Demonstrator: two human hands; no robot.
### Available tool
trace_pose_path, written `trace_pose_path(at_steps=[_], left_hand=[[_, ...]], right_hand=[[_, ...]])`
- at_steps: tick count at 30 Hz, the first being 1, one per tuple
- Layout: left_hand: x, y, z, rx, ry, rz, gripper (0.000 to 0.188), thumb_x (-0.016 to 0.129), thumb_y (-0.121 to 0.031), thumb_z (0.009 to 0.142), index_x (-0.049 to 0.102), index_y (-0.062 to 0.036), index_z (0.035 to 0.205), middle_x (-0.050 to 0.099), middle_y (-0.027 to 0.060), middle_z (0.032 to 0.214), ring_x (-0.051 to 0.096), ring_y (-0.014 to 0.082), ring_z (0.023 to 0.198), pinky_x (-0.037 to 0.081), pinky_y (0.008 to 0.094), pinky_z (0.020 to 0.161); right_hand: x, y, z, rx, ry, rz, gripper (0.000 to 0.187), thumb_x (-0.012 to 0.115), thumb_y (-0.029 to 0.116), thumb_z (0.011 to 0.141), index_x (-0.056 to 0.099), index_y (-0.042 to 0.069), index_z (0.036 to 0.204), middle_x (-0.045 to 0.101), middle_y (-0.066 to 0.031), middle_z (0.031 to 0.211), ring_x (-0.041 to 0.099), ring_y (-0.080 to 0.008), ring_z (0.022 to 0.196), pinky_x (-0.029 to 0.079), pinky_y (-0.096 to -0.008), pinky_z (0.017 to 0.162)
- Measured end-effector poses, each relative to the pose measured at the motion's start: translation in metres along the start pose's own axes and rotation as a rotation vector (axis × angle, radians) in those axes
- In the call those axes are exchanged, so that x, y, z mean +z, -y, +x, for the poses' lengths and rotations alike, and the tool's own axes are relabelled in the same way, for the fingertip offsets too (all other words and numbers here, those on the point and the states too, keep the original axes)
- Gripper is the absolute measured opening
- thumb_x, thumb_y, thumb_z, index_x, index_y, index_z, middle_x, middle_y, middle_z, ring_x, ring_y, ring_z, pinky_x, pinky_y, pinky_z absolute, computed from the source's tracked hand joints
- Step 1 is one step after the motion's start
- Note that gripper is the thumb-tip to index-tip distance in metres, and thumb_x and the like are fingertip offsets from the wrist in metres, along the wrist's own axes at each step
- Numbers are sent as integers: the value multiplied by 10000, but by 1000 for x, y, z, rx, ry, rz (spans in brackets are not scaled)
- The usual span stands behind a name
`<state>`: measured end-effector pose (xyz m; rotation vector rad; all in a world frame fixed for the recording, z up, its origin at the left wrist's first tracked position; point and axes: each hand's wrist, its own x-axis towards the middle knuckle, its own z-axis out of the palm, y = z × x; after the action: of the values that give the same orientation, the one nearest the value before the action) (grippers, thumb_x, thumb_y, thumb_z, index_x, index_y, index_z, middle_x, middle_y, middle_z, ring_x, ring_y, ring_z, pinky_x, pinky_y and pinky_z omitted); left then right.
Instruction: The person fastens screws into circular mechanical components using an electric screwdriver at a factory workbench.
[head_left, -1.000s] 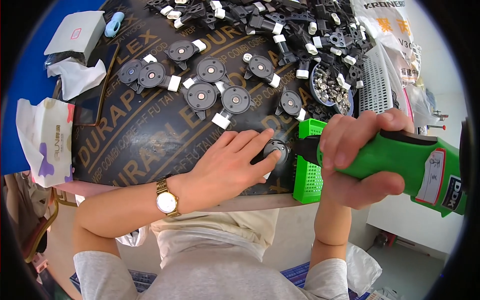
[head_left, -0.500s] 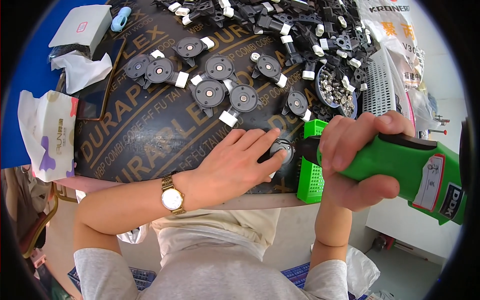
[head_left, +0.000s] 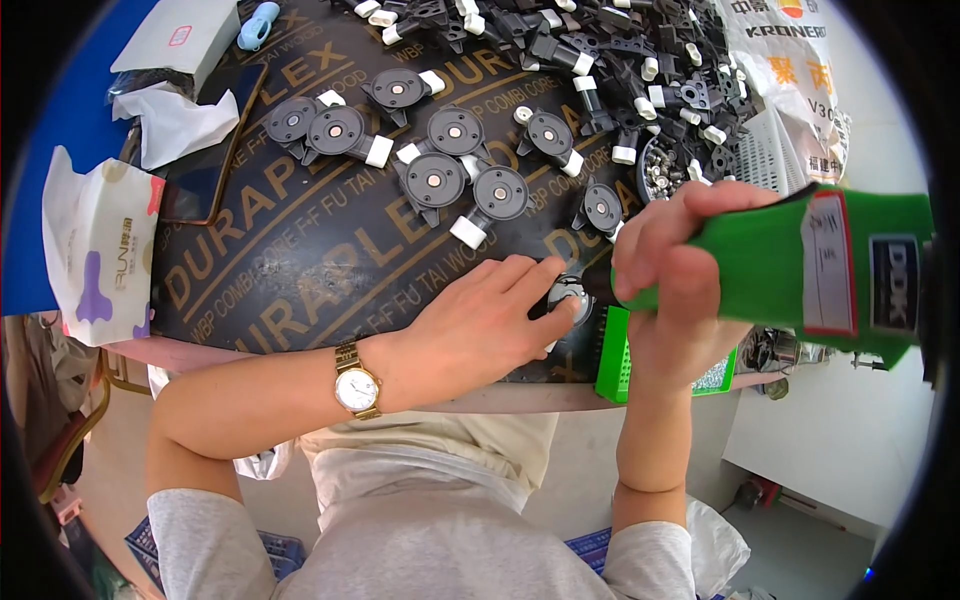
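My left hand [head_left: 480, 320] lies over the near edge of the table, its thumb and forefinger closed around a small round black-and-grey plastic part [head_left: 570, 297]. A green power screwdriver [head_left: 765, 262] is gripped in my right hand [head_left: 668, 262], its body pointing left. The driver's dark nose is close to the held part; whether the bit touches it is hard to see. Just beneath my right hand sits a green tray [head_left: 612, 372] of small metal pieces, partly covered by the hand. Beyond my left hand stand several round black parts with white ends [head_left: 501, 193].
A heap of black brackets with white caps [head_left: 560, 50] fills the far right. Beside it are a bowl of metal fittings [head_left: 660, 168] and a white basket [head_left: 765, 150]. On the left lie a tissue pack [head_left: 105, 255], a phone [head_left: 200, 185] and a white box [head_left: 175, 45].
The screwdriver has swung to a more level pose, and its nose has come left to the held part. My left hand keeps its hold; the whole view has shifted slightly.
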<state>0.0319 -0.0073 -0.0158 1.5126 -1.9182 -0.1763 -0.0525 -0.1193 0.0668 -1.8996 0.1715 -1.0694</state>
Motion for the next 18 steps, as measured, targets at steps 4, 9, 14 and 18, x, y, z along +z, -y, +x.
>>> trace_pose_path(at_steps=[4, 9, 14, 18], left_hand=[[7, 0, 0, 16, -58, 47, 470, 657, -144, 674, 536, -45, 1117, 471, 194, 1142, 497, 253, 876, 462, 312, 704], [10, -3, 1, 49, -101, 189, 372, 611, -128, 694, 553, -40, 1051, 498, 213, 1093, 502, 231, 818, 458, 282, 660], [13, -14, -1, 58, -158, 381, 269, 585, -118, 708, 565, -46, 966, 549, 205, 1013, 506, 213, 756, 444, 254, 612], [-3, -18, -6, -37, -90, 378, 306, 646, -181, 695, 566, -54, 962, 564, 178, 964, 524, 222, 774, 459, 281, 635]], right_hand=[[10, 4, 2, 85, -140, -3, 260, 615, 143, 838, 444, -16, 954, 452, -52, 608, 403, -110, 466, 342, -230, 409], [9, 0, -3, 9, -160, -110, 212, 581, 86, 849, 443, -39, 950, 459, -59, 611, 411, -114, 470, 352, -233, 410], [-8, -1, 2, -10, -37, 119, 420, 556, 324, 903, 422, -10, 1119, 431, -35, 602, 409, -117, 452, 361, -250, 438], [-56, -1, 10, -79, -189, 261, 461, 487, 408, 925, 424, 9, 1146, 420, -25, 606, 402, -110, 472, 348, -252, 475]])
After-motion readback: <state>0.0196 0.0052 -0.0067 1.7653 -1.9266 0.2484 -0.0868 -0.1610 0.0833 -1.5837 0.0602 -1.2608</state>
